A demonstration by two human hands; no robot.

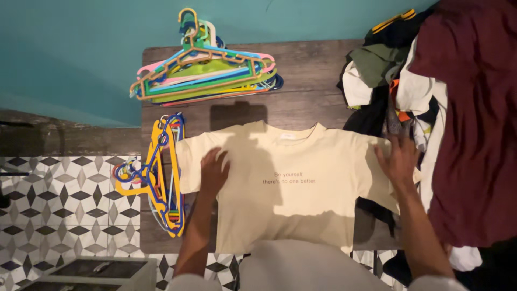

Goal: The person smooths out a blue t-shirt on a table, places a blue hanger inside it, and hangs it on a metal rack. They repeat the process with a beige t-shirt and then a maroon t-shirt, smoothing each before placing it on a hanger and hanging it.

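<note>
Dark wooden table (pixel 307 70) against a teal wall, bearing a pale yellow T-shirt (pixel 291 188) spread flat, front up. Left hand (pixel 214 171), fingers spread, presses the shirt near its left sleeve; right hand (pixel 399 159), also flat and spread, presses the right sleeve. 2 stacks of coloured hangers (pixel 204 70) lie beyond and left of the shirt; a clothes pile (pixel 431 91) sits right of it.

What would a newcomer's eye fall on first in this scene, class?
A pale yellow cotton T-shirt lies spread flat on the dark wooden table, with the left hand and the right hand pressed on its sleeves. A heap of bright plastic hangers sits above it, and a pile of mixed clothes crowds the right.
</note>
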